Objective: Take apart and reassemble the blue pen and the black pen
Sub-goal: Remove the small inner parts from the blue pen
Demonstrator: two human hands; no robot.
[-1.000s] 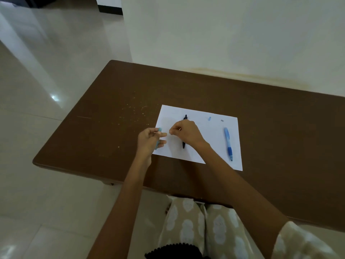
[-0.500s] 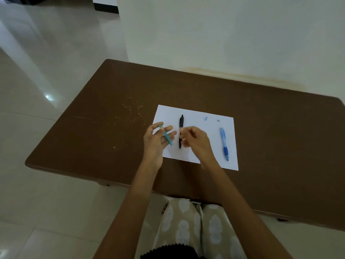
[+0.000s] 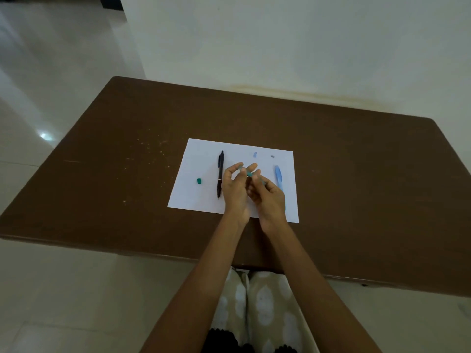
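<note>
A black pen lies whole on the white paper, pointing away from me. The light blue pen barrel lies at the paper's right side, partly behind my right hand. My left hand and my right hand meet over the paper's middle, both pinching a thin teal pen part between their fingertips. A small teal piece lies on the paper left of the black pen. Two tiny pieces, a pale blue one and a grey one, rest near the paper's far edge.
The paper lies on a brown table with pale crumbs scattered left of the sheet. The table's far side runs along a white wall. Tiled floor lies to the left. My patterned-trousered knees show below the near edge.
Both hands moved right, from beside the black pen to the paper's middle, and came together on the teal part. A small teal piece now lies left of the black pen.
</note>
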